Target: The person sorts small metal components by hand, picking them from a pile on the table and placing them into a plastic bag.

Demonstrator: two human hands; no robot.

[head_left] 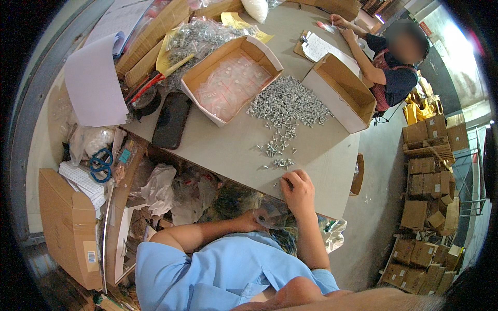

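The left hand (250, 222) grips one clear bag (273, 216); the right hand (299, 191) is curled, its grip unclear. Just beyond it lie countless screws (290, 101), then two boxes (334, 101), one holding many plastic packets (233, 85).

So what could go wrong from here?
1. A few loose screws lie close to the front edge of the table, near the right hand; a careless sweep could knock some off.
2. The dark phone has one end near that same edge, so a bump might send it over.
3. The open white box has a corner by the table's right edge; a nudge might push it off.
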